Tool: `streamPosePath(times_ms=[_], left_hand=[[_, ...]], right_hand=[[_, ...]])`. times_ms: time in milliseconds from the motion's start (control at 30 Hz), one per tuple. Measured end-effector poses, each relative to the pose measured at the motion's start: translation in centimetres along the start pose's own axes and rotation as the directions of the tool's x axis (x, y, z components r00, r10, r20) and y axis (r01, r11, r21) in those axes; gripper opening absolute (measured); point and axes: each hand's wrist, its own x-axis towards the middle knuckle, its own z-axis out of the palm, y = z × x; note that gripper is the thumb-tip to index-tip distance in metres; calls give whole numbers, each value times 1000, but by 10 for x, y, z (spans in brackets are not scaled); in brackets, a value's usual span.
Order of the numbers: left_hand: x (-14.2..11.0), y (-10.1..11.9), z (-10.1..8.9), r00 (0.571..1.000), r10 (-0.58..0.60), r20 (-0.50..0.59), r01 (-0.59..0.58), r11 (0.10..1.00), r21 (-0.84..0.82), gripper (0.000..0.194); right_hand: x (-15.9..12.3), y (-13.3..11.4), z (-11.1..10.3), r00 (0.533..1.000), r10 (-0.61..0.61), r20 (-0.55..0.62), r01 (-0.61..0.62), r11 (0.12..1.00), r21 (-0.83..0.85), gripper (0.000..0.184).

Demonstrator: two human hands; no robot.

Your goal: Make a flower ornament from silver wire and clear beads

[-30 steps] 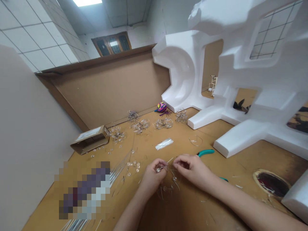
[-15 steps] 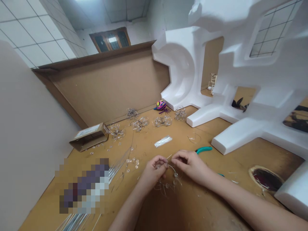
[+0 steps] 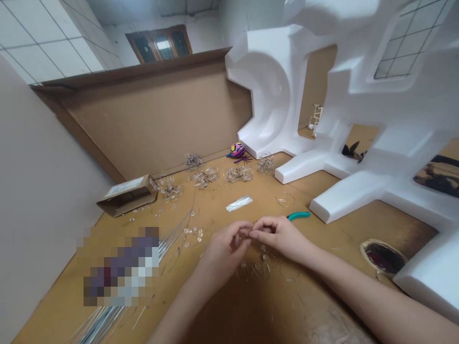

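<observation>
My left hand [image 3: 225,246] and my right hand [image 3: 281,237] meet over the table, fingertips almost touching. Both are closed in a pinch on thin wire, mostly hidden by the fingers. Below them dangles a wire piece with clear round beads [image 3: 257,266]. Just beyond the right hand lies a teal handle of pliers [image 3: 299,216], the rest covered by that hand. A bundle of short silvery wires [image 3: 239,203] rests ahead of the hands. Loose clear beads [image 3: 193,231] are scattered to the left of my left hand.
Several bead-and-wire clusters [image 3: 205,177] line the back near a colourful ball-like object [image 3: 237,150]. An open cardboard box [image 3: 129,193] lies at left, with long wires [image 3: 103,325] and a blurred-out patch nearer. White moulded foam [image 3: 332,203] stands at right by a round hole [image 3: 383,258].
My right hand has moved in to the left hand, closing the gap between their fingertips. The view has shifted slightly, and the foam and table items appear a little higher.
</observation>
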Motion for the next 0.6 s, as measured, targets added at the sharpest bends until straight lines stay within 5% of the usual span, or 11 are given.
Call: streamPosePath(times_ms=[133, 433, 600], left_hand=[[1, -1, -1, 998, -26, 65, 31, 997, -74, 18], [5, -9, -6, 982, -181, 57, 189, 949, -254, 16], [7, -12, -9, 975, -210, 67, 221, 931, -291, 15]], right_hand=[[0, 1, -1, 1000, -10, 24, 10, 1000, 1, 27], [4, 5, -12, 990, -26, -136, -1, 980, -198, 33], [1, 10, -29, 984, 101, 147, -24, 893, -449, 40]])
